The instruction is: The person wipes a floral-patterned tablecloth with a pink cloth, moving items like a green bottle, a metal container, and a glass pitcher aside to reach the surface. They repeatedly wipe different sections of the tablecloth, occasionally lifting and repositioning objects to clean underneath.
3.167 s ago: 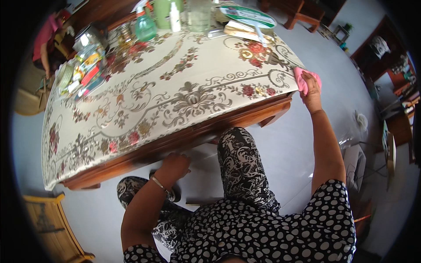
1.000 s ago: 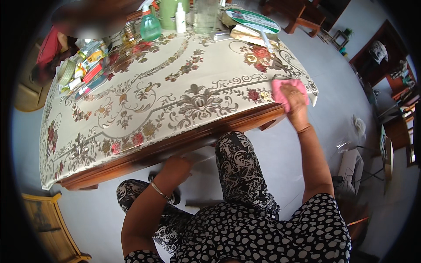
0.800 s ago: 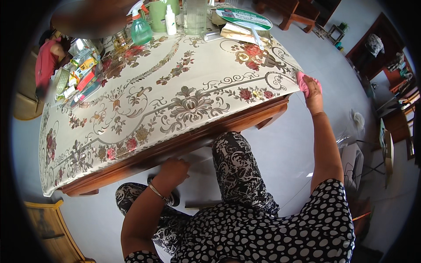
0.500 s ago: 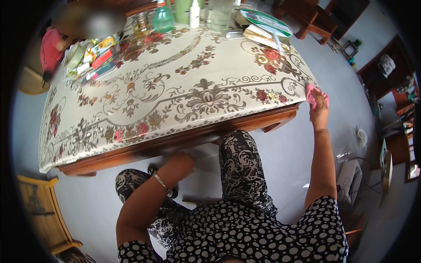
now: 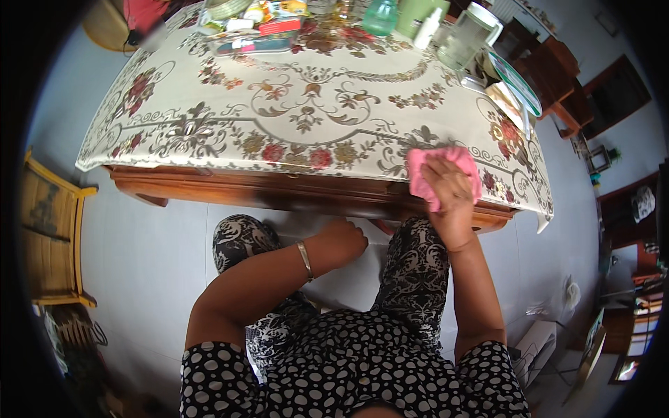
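Note:
A pink cloth (image 5: 449, 164) lies bunched over the front edge of the table, on the right part of the flowered tablecloth (image 5: 293, 136). My right hand (image 5: 449, 202) presses on it from above, fingers bent over the fabric, and part of the cloth is hidden beneath the palm. My left hand (image 5: 341, 242) is curled into a fist above my lap, apart from the table, with nothing visible in it. A metal bangle (image 5: 304, 262) circles that wrist.
At the far left stands a tray (image 5: 252, 46) of small packets. Along the far side are a green spray bottle (image 5: 380, 17), a white bottle (image 5: 427, 29), a clear pitcher (image 5: 465, 40) and a green-rimmed hand fan (image 5: 517, 83). A yellow wooden chair (image 5: 52, 230) stands left.
My right hand and the pink cloth have moved left from the table's right corner along the front edge. The left fist has shifted slightly right, and the view has turned.

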A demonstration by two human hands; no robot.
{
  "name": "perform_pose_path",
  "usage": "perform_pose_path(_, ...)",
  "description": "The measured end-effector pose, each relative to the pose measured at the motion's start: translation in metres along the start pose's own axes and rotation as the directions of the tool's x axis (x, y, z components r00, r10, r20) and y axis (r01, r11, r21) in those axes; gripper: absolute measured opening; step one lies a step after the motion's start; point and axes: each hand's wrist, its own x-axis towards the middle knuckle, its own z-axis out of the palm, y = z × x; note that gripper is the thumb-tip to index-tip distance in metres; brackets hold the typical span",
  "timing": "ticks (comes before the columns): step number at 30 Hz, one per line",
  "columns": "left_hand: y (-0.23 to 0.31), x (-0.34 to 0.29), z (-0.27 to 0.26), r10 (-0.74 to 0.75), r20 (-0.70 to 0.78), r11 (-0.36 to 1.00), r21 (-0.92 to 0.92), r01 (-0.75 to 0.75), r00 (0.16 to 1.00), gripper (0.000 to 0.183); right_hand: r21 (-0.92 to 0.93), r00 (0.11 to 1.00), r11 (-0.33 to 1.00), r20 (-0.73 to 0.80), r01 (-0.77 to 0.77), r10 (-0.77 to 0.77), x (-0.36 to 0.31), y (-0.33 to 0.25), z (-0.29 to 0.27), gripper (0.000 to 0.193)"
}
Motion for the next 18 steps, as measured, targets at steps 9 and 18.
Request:
perform_pose_path(9, -0.015, 0.009, 0.032, -0.207, -0.234, 0.942, -0.309, 0.129, 0.95, 0.016, 0.199, 0.963, 0.945, 0.017, 0.259, -0.267, 0.092, -0.108, 0.089, 0.053)
perform_pose_path(18, -0.022, 0.004, 0.015, -0.218, -0.331, 0.839, -0.544, 0.004, 0.918, 0.02, 0.264, 0.91, 0.88, 0.021, 0.394, -0.414, 0.181, -0.216, 0.184, 0.037)
